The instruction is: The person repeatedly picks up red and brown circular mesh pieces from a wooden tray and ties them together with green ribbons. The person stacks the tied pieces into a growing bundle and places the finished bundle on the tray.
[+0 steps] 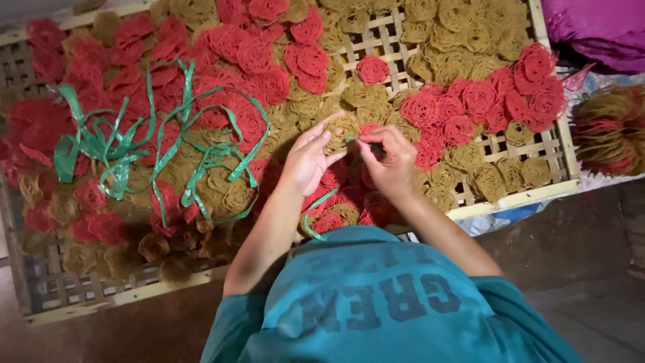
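My left hand [308, 160] grips a small stack of round, lacy discs [340, 129], tan and red, held over the woven bamboo tray [517, 196]. My right hand [390, 161] is closed beside it, pinching a thin green plastic strip [316, 214] against the stack. The strip's loose end curls down below my left wrist. Both hands touch the same stack, above a bed of red discs [470, 101] and tan discs [463, 33] that covers the tray.
A tangle of green plastic strips [121, 151] lies on the discs at the left. A tied bundle of discs [608, 131] sits off the tray at the right, below a purple bag [598, 30]. Bare dark floor [578, 269] runs along the tray's near edge.
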